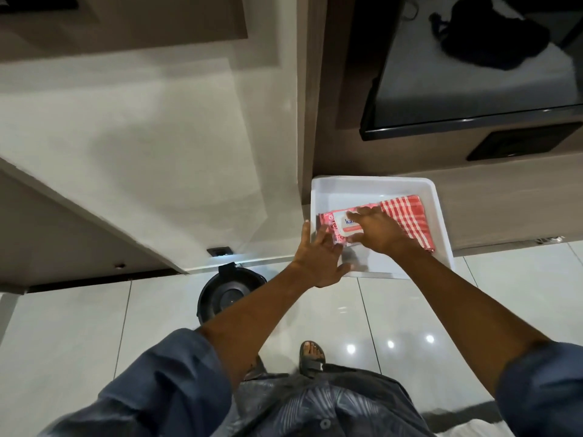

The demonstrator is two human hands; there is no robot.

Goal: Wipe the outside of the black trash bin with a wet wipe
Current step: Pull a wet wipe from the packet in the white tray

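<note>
On the tiled floor nearest the feet, the black trash bin [230, 293] stands lid-up against the wall base, untouched, well left of the work. Beyond it, a white tray [441, 228] holds the pink wet-wipe pack [334, 223] beside a red checked cloth [407, 216]. Left hand [315, 257], grip spread apart, braces the pack's near end to steady it. Right hand [375, 230] lies over the pack's lid flap, probably to lift it; whether its grip is clamped there, cannot tell.

The wipes pack [339, 227] lid shows only the letters "ka"
</note>
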